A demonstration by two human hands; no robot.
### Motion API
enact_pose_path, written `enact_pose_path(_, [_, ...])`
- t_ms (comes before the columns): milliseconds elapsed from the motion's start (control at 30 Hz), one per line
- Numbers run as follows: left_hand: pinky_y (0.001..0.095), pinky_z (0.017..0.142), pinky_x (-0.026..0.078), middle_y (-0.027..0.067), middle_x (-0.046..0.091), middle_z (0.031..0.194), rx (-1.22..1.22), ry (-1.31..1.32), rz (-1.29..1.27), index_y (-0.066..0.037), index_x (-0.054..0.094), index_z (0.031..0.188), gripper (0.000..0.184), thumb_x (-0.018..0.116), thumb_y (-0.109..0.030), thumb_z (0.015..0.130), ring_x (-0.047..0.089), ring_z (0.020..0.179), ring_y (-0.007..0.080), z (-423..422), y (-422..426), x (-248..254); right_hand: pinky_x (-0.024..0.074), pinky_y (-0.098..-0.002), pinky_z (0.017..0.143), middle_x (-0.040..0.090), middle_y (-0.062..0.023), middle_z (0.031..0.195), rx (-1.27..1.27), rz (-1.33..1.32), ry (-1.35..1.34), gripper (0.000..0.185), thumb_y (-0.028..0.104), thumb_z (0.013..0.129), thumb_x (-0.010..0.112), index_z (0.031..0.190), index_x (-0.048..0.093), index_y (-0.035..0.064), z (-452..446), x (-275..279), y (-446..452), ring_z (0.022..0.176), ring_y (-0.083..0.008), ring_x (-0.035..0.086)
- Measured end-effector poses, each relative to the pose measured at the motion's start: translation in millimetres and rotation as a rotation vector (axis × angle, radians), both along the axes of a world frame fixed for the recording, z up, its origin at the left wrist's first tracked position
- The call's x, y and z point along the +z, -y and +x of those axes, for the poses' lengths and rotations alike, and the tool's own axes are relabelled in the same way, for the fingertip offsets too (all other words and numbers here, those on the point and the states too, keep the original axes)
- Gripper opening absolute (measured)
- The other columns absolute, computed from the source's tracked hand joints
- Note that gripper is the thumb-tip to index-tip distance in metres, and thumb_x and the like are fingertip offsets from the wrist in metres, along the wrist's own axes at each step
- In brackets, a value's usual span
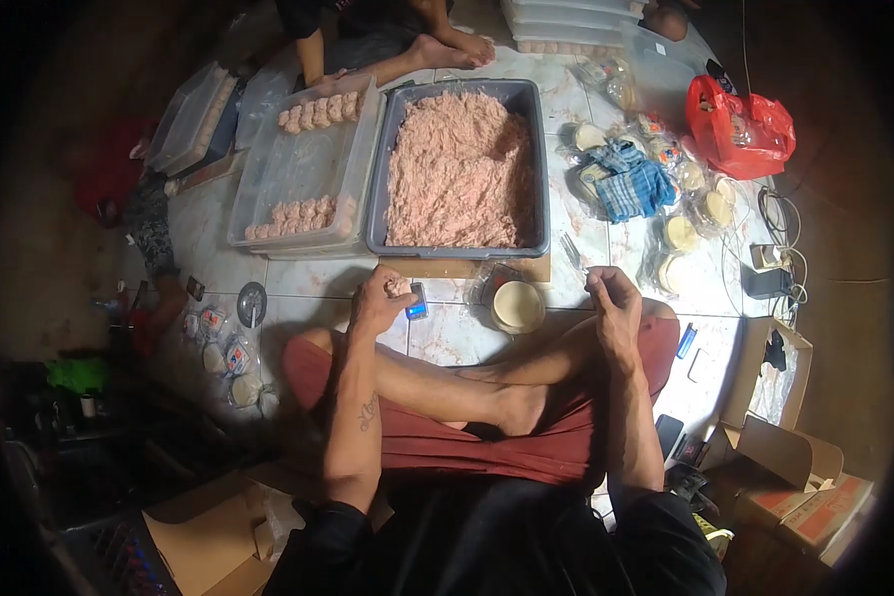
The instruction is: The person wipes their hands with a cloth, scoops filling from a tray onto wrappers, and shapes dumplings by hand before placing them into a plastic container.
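Note:
My left hand (375, 300) is closed around a small lump of pink minced filling (398, 286), perhaps in a wrapper; I cannot tell. My right hand (616, 303) pinches a metal fork (572, 252), its tines pointing up and to the left. Between my hands, a stack of round pale wrappers (518, 305) lies on the floor on clear plastic. Beyond it stands a grey tub (375, 223) full of pink minced filling (457, 169). A clear plastic box (303, 171) to its left holds rows of filled dumplings (320, 112). Beside my left hand lies a small device with a blue screen (416, 302).
Packs of round wrappers (679, 234), a blue checked cloth (631, 184) and a red plastic bag (740, 129) lie at the right. Wrapped packs (230, 358) sit at the left. Other people's legs (447, 50) and a sleeve (151, 233) show beyond the boxes.

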State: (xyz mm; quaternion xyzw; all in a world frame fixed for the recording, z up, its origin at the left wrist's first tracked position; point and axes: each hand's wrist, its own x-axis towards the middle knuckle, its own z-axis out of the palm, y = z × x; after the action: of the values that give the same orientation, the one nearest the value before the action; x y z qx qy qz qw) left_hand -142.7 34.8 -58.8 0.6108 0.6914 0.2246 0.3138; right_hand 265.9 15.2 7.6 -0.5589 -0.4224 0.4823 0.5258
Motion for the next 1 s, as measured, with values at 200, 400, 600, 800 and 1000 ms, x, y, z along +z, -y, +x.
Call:
enact_pose_path(200, [0.049, 0.085, 0.051, 0.0199, 0.07, 0.102, -0.124, -0.13, 0.076, -0.008, 0.057, 0.115, 0.045, 0.08, -0.018, 0.077, 0.066, 0.097, 0.0403, 21, -2, 17, 0.0405, -0.0217, 0.068, 0.061, 0.0027, 0.083, 0.015, -0.017, 0.015, 0.013, 0.015, 0.098, 0.066, 0.097, 0.067, 0.0011, -3, 3, 0, 0.076, -0.006, 0.05])
enact_pose_path(400, [0.0511, 0.09, 0.049, 0.0241, 0.065, 0.115, -0.114, -0.29, -0.185, -0.007, 0.054, 0.115, 0.046, 0.078, -0.018, 0.078, 0.061, 0.112, 0.0409, 35, -9, 30, 0.0399, -0.0218, 0.067, 0.06, 0.0032, 0.083, 0.002, 0.004, 0.062, 0.013, 0.014, 0.099, 0.065, 0.097, 0.067, 0.0011, -4, -2, -2, 0.075, -0.0059, 0.049])
enact_pose_path(600, [0.0528, 0.091, 0.049, 0.0263, 0.063, 0.113, -0.207, -0.348, -0.033, -0.006, 0.051, 0.115, 0.046, 0.078, -0.018, 0.079, 0.057, 0.114, 0.0451, 34, -3, 10, 0.0404, -0.0228, 0.069, 0.059, 0.003, 0.083, 0.024, -0.02, 0.068, 0.013, 0.013, 0.099, 0.063, 0.098, 0.066, 0.0001, -4, -2, -5, 0.077, -0.0065, 0.048])
enact_pose_path(800, [0.0531, 0.09, 0.049, 0.0231, 0.06, 0.109, -0.195, -0.374, -0.001, -0.007, 0.052, 0.117, 0.045, 0.076, -0.016, 0.08, 0.059, 0.108, 0.0452, 39, -4, 7, 0.0409, -0.0239, 0.071, 0.059, 0.002, 0.084, 0.049, -0.02, 0.071, 0.013, 0.012, 0.099, 0.063, 0.098, 0.065, -0.0009, -4, -1, -7, 0.079, -0.0076, 0.049])
enact_pose_path(1000, [0.0503, 0.084, 0.049, 0.0188, 0.058, 0.107, -0.222, -0.365, 0.012, -0.01, 0.057, 0.114, 0.037, 0.075, -0.012, 0.082, 0.06, 0.102, 0.0399, 45, 3, 13, 0.0408, -0.024, 0.071, 0.059, 0.0017, 0.084, 0.062, -0.021, 0.091, 0.014, 0.013, 0.099, 0.062, 0.098, 0.065, -0.0013, -5, 2, -7, 0.079, -0.0079, 0.048])
